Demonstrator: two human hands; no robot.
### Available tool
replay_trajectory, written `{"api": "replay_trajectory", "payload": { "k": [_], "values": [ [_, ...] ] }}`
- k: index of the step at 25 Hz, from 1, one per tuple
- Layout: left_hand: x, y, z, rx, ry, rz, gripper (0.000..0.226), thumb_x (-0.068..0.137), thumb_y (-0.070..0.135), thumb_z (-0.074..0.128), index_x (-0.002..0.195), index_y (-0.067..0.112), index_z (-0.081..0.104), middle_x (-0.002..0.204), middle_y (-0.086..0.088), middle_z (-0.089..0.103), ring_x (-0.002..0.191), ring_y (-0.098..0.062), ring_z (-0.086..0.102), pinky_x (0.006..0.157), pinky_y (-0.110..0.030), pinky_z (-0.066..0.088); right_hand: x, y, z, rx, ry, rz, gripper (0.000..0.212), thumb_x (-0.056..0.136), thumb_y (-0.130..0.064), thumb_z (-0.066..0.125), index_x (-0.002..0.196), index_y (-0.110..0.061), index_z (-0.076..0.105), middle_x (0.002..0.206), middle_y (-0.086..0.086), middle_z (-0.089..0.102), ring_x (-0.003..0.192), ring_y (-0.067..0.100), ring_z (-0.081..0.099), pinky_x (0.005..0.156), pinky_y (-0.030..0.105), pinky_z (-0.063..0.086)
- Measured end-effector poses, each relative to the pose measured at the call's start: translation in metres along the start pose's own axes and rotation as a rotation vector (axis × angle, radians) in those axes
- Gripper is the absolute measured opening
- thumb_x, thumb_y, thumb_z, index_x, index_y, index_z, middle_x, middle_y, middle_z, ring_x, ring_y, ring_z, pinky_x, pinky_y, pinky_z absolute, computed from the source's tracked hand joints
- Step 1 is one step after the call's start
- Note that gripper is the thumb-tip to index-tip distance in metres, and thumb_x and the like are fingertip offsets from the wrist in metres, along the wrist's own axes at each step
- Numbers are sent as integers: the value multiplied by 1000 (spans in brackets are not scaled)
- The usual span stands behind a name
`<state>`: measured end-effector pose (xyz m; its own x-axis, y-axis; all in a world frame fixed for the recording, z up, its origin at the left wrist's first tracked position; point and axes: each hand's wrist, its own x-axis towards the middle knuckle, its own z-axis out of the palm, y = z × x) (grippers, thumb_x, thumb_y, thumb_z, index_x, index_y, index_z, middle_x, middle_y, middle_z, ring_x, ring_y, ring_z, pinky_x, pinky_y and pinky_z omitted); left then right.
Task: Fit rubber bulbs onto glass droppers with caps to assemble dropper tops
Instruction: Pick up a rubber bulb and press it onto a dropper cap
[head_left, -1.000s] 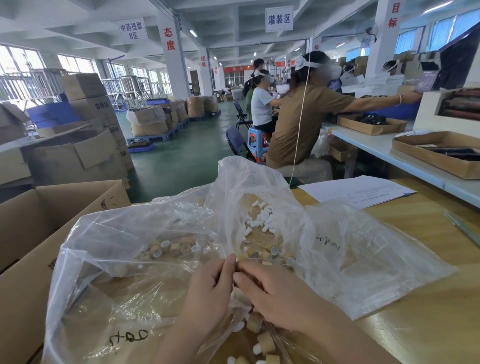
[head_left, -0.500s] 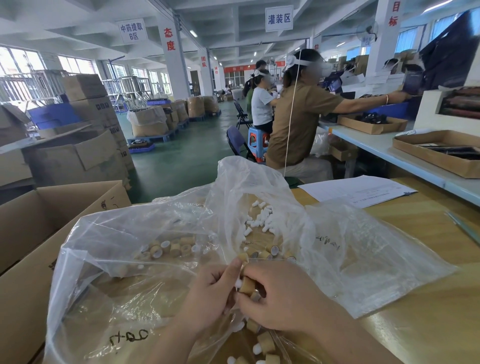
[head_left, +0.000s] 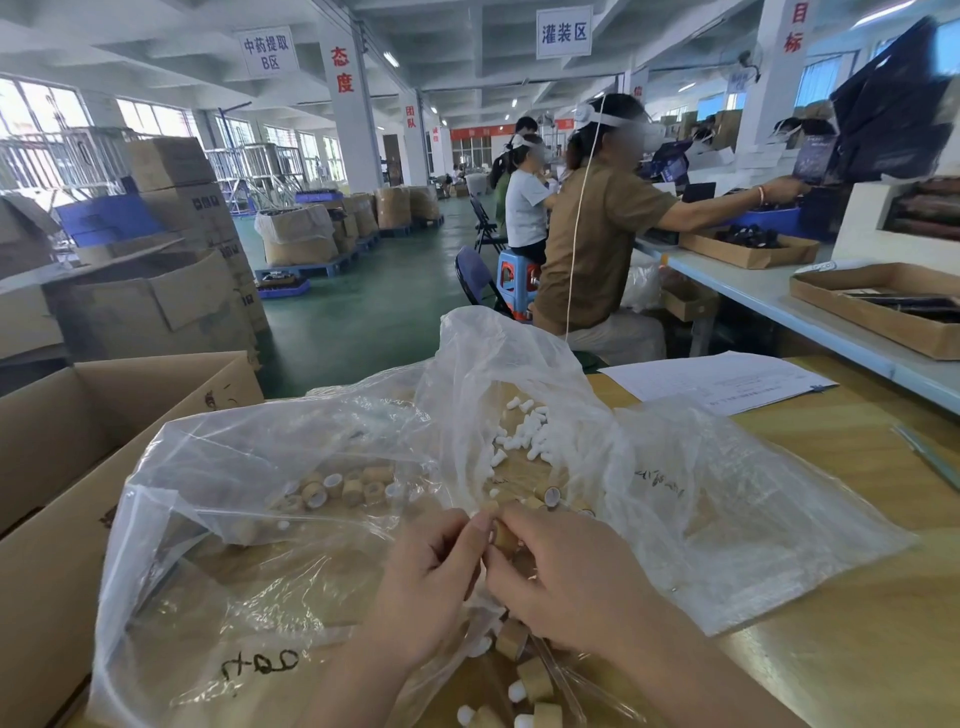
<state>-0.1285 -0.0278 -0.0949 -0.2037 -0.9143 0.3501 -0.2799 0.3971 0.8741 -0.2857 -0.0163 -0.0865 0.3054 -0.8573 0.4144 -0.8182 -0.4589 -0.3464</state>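
Two hands near centre | left hand (head_left: 431, 582), right hand (head_left: 566, 587) both pinch tan cap (head_left: 505, 536) | cap's underside hidden

My table (head_left: 857, 649) is glossy yellow wood; the bags (head_left: 727, 519) are thin clear crinkled plastic, the caps (head_left: 535, 678) matt wood-look, the box (head_left: 62, 519) brown cardboard.

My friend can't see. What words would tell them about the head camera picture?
A left hand and right hand together pinch one tan cap above a wooden table. Around them, clear plastic bags hold white rubber bulbs and loose caps, beside a cardboard box. Behind, people work at long tables in a factory hall.
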Motion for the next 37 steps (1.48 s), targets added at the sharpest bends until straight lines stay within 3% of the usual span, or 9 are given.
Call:
{"api": "replay_trajectory", "payload": {
  "k": [7,11,17,21,25,30,33,35,37],
  "values": [
    [0,-3,2,12,7,-2,50,99,13,44,50,22,41,44,9,32,43,-7,28,45,-18,26,0,-3,2,90,-24,-21,35,83,-56,29,89,-27,48,60,-8,48,58,12,48,46,22,31],
    [0,-2,0,-129,22,-42,46,97,27,42,52,21,46,44,7,33,41,-10,27,42,-19,25,0,-9,0,194,-42,-37,21,89,-51,33,100,-38,44,68,-16,51,58,8,49,46,18,31],
    [0,-3,0,-140,22,-48,44,87,40,45,53,11,48,44,4,34,40,-9,29,41,-18,25,1,-4,-9,216,-151,-60,27,89,-61,41,104,-39,46,68,-27,53,58,2,50,49,17,31],
    [0,-3,-2,-236,-20,-61,46,88,36,45,57,1,42,46,-2,29,41,-13,25,40,-19,23,2,-3,-8,291,-152,-63,31,92,-58,27,91,-33,45,63,-19,53,53,8,50,48,22,36],
    [0,-4,-1,-256,-42,-67,46,87,36,46,58,1,42,48,-4,30,41,-14,25,41,-21,23,2,-1,-7,336,-160,-48,25,90,-54,30,85,-34,44,62,-8,50,53,11,45,52,35,41],
    [1,-7,-2,-250,-28,-77,49,86,39,47,61,-4,42,49,-6,32,42,-15,26,41,-21,24,3,-1,-3,391,-159,-41,26,89,-51,34,87,-30,48,62,-7,49,52,8,43,52,33,39],
    [1,-6,-4,-251,24,-80,43,86,38,49,55,8,43,48,-3,30,42,-13,26,41,-19,25,2,-2,2,371,-126,-45,29,90,-55,36,103,-34,51,62,-11,51,52,7,46,48,24,34],
    [4,-8,-6,-201,114,-79,45,89,35,50,52,12,41,46,0,31,43,-12,27,42,-19,26,1,0,2,277,-94,-21,40,87,-64,34,119,-42,43,64,-17,53,58,2,52,50,18,33],
    [7,-13,-9,-193,239,-103,48,95,29,51,52,10,40,46,-1,34,44,-12,30,44,-21,26,3,8,0,177,-54,18,38,88,-65,33,117,-42,45,64,-17,53,61,-3,53,52,16,34]
  ]
}}
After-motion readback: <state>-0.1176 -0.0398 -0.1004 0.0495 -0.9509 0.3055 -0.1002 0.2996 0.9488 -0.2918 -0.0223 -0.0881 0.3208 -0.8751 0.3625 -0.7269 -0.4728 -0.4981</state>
